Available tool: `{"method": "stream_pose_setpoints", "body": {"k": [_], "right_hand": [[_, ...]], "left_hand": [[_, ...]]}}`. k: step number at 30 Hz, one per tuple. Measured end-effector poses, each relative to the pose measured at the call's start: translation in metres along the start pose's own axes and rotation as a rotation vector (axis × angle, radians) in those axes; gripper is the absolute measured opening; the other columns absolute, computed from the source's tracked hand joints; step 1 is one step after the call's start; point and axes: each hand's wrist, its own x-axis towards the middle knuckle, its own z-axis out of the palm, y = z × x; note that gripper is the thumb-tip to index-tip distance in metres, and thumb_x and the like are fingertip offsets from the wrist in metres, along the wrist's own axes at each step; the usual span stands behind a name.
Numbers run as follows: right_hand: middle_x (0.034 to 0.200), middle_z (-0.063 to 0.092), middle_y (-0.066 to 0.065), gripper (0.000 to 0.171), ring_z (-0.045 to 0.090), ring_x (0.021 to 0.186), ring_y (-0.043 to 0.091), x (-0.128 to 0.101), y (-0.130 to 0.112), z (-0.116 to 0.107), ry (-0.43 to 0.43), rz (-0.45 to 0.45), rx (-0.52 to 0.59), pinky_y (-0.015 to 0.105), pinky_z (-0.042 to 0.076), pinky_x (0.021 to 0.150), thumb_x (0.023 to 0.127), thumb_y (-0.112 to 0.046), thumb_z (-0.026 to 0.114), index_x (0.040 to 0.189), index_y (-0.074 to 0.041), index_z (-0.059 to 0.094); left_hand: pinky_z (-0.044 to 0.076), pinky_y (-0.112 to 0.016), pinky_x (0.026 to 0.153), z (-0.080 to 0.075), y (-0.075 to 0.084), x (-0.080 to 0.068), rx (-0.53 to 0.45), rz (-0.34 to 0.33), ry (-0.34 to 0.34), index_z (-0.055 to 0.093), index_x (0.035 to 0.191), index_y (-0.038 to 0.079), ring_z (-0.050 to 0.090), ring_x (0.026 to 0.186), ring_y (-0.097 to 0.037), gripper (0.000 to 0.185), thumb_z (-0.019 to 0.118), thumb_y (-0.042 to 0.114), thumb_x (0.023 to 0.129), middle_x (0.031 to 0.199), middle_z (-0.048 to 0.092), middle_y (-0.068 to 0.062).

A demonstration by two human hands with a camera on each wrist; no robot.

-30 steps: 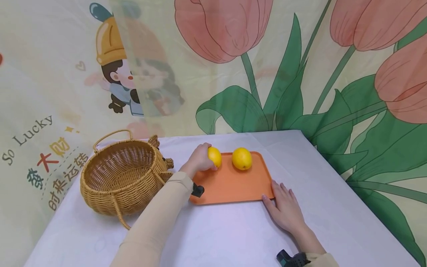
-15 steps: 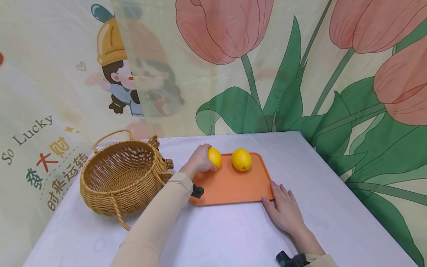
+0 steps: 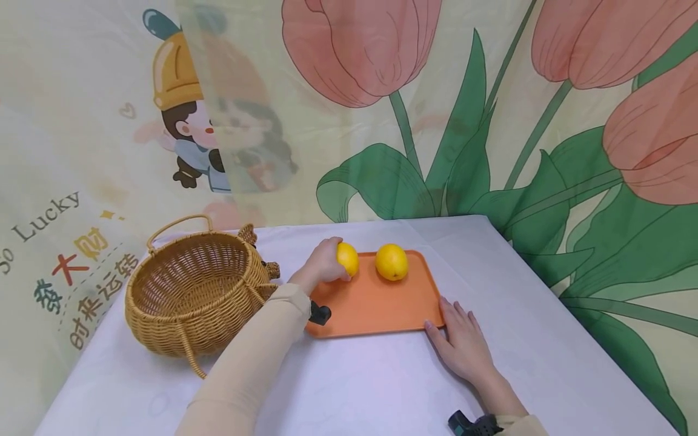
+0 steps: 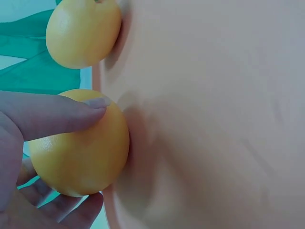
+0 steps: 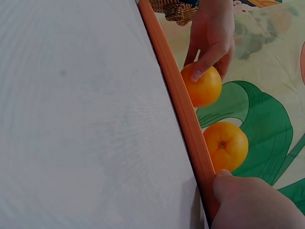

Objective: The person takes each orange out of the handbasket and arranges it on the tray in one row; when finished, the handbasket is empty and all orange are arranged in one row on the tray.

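The nearer lemon (image 3: 348,259) sits on the orange tray (image 3: 376,309), at the tray's far left corner, and the left hand (image 3: 323,264) is wrapped over it: in the left wrist view a finger (image 4: 57,112) lies across the top of this lemon (image 4: 81,143) while other fingers curl beneath it, so the fruit is gripped but looks to be resting on the tray floor. The step in hand appears to be the grasp itself; the next move would call for a straight lift clear of the tray rim without knocking the second lemon (image 3: 391,261), which lies just beside it toward the tray's far middle, apart from it. Both fruits are bright yellow, rounded and slightly oval, with a smooth, faintly dimpled skin; they should hold firm under the fingers. The right hand (image 3: 460,342) lies flat and spread on the white-covered bench (image 3: 382,387), fingertips touching the tray's near right corner, as if steadying it. Left of the tray, near but apart, stands a woven wicker basket (image 3: 191,290), tilted slightly, with nothing visible inside.
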Motion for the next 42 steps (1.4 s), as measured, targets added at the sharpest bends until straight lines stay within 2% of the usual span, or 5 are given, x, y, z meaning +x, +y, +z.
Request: {"method": "stream_pose_setpoints", "body": {"k": [10,27,42], "right_hand": [[0.144,0.036,0.015,0.079,0.022,0.134,0.037,0.0000,-0.0001,0.0004,-0.002,-0.005,0.001,0.055,0.009,0.106,0.089,-0.058,0.044,0.145,-0.005,0.027],[0.143,0.036,0.016,0.078,0.023,0.134,0.037,0.0007,-0.0006,-0.0011,-0.004,-0.007,0.001,0.055,0.009,0.106,0.090,-0.056,0.046,0.145,-0.004,0.028],[0.143,0.036,0.015,0.078,0.023,0.134,0.037,-0.0010,0.0002,0.0009,0.002,-0.010,-0.006,0.055,0.010,0.106,0.090,-0.057,0.044,0.145,-0.004,0.027]], "left_hand": [[0.037,-0.039,0.095,-0.0023,0.0024,-0.0040,-0.040,-0.019,0.007,0.030,0.143,0.008,0.044,0.108,-0.026,0.097,0.083,0.017,0.062,0.132,0.043,-0.010],[0.040,-0.039,0.090,-0.0048,0.0047,-0.0062,-0.023,-0.007,0.004,0.033,0.141,0.007,0.045,0.104,-0.027,0.091,0.081,0.017,0.064,0.127,0.045,-0.013],[0.038,-0.039,0.092,-0.0033,0.0030,-0.0060,-0.033,-0.016,-0.008,0.031,0.142,0.008,0.044,0.107,-0.026,0.094,0.081,0.016,0.063,0.130,0.043,-0.013]]}}
